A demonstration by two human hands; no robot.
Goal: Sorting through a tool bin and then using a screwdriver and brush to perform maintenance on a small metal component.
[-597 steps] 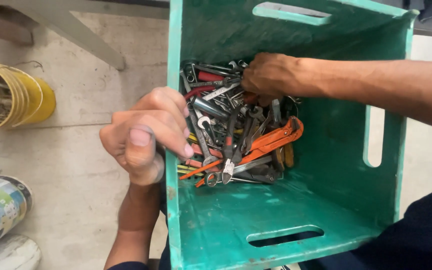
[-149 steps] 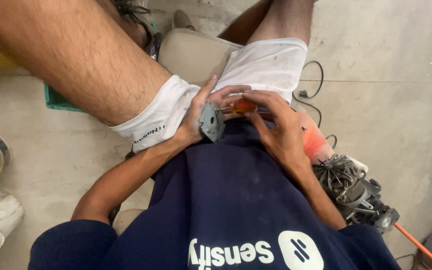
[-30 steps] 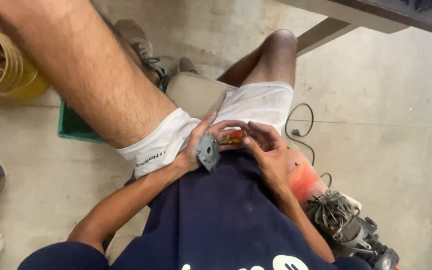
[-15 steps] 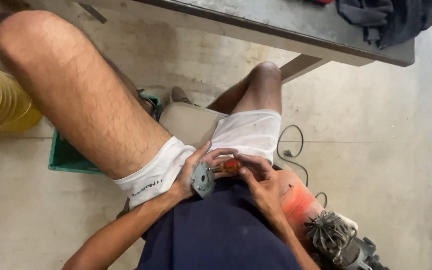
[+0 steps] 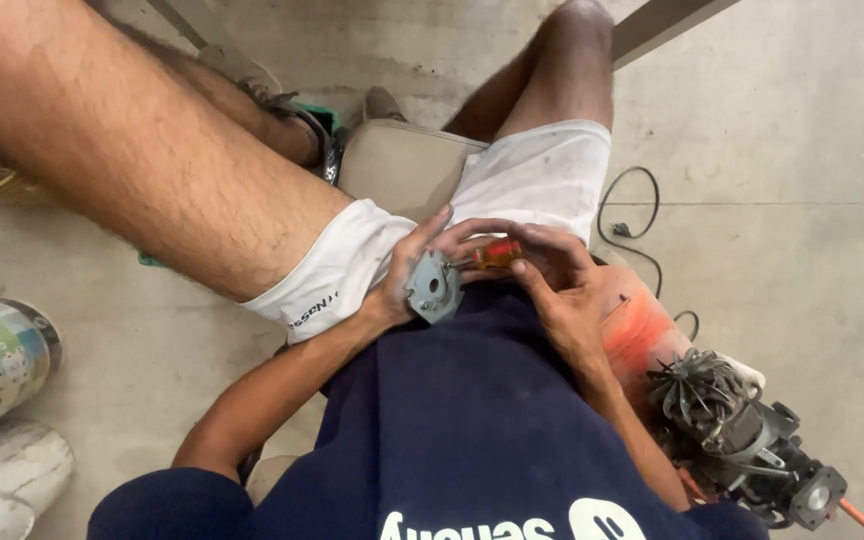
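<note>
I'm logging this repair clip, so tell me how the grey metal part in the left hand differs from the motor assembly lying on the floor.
The grey metal part is a small flat plate with a centre hole; the motor assembly is bulkier, with a finned fan. The part is held in the left hand on the lap, with the screwdriver in the right hand at it; the assembly lies untouched on the concrete floor. Both look like grey metal.

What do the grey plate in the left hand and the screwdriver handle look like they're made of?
Grey plate: probably cast metal, judging by its dull, matte grey surface and a round hole in the middle; painted plastic can't be ruled out. Screwdriver handle: likely translucent plastic, glossy orange-red with a glow to it. The right hand covers part of it.
</note>
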